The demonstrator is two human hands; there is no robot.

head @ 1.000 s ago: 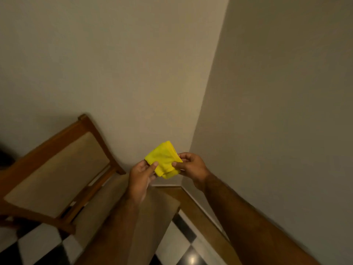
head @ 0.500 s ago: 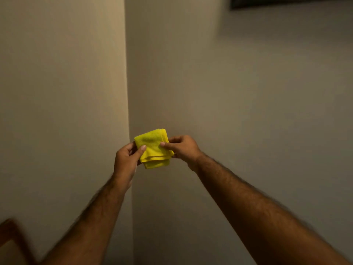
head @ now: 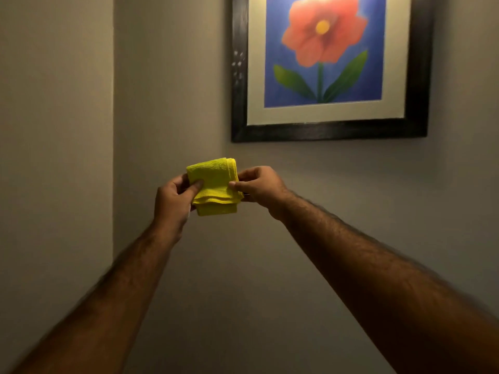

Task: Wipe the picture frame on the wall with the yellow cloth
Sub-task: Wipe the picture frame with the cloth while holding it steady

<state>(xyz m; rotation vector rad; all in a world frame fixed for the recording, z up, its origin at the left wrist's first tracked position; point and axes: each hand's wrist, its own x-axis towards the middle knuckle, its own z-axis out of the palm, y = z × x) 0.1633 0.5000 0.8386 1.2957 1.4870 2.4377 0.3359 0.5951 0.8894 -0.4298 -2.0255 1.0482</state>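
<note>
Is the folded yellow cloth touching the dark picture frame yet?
Apart. The head view shows bare wall between the folded yellow cloth and the dark picture frame's bottom edge.

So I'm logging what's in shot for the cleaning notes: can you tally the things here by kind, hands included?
Hands: 2, left hand and right hand, both gripping the cloth
Yellow cloth: 1, folded
Picture frame: 1, dark, on the wall, holding a flower picture
Total: 4
</note>
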